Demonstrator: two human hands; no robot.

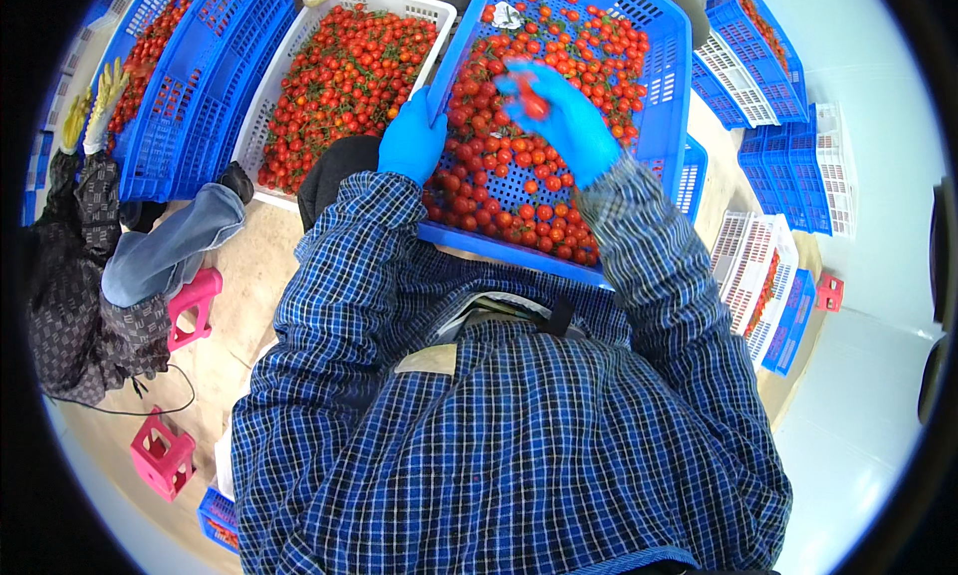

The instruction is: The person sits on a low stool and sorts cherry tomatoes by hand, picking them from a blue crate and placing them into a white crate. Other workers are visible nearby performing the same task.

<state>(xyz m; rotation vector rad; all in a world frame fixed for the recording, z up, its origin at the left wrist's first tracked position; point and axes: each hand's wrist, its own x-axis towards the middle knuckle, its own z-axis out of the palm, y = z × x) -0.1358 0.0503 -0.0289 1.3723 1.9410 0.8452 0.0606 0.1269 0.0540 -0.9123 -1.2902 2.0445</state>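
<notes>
A blue plastic crate point(668, 55) lies before me, with cherry tomatoes point(550, 231) spread over its perforated floor. My left hand point(410, 140), in a blue glove, grips the crate's left rim. Above the tomatoes, my right hand point(563, 120), gloved the same way, holds a red tomato point(534, 105) at its fingers; motion blur hides whether there is more than one. A crumpled white scrap point(507, 15) rests among the tomatoes at the far end. To the left stands a white plastic crate point(251, 130) heaped with cherry tomatoes, some with green stems.
At left, a co-worker's yellow-stained gloves point(107, 100) are beside stacked blue crates point(179, 119) holding tomatoes. Pink stools point(163, 455) stand on the floor behind. More stacked crates point(793, 171) line the right wall, with a white crate point(775, 306) of tomatoes nearer.
</notes>
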